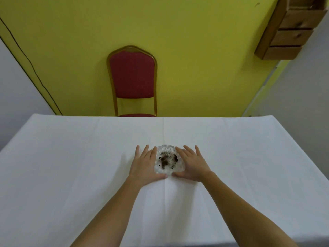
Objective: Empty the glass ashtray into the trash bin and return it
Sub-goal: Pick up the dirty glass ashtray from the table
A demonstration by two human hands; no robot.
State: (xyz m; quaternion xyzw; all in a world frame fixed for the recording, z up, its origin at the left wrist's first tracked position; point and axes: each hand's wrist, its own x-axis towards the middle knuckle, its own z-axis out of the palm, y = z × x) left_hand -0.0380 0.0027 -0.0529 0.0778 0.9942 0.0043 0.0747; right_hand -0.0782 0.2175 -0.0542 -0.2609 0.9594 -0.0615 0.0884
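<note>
- Glass ashtray [168, 160]: rests on the white tablecloth [71, 166] near the table's middle, directly ahead of the person, and carries dark ash and a brown clump in its bowl.
- Left hand [145, 164]: lies flat, fingers spread and extended, against the ashtray's left rim; it encloses nothing.
- Right hand [192, 165]: likewise flat and spread, against the right rim, its thumb along the near edge; no grasp is formed. Whether the palms press the rim or only touch it cannot be told.
- Risk, spillage: a lift between two flat palms probably gives a weak hold on smooth glass; any tilt would likely shed ash onto the white cloth, where it would stain visibly.
- Risk, cloth drag: sliding the ashtray instead of lifting it may rumple the cloth along its centre crease.
- Risk, carry: the trash bin is not in view, so the carry may be long and loose ash may be lost on the way.
- Room: a red chair with a gilt frame [132, 81] stands beyond the far table edge against a yellow-green wall [195, 50]; a wooden shelf unit [292, 29] hangs at upper right.
</note>
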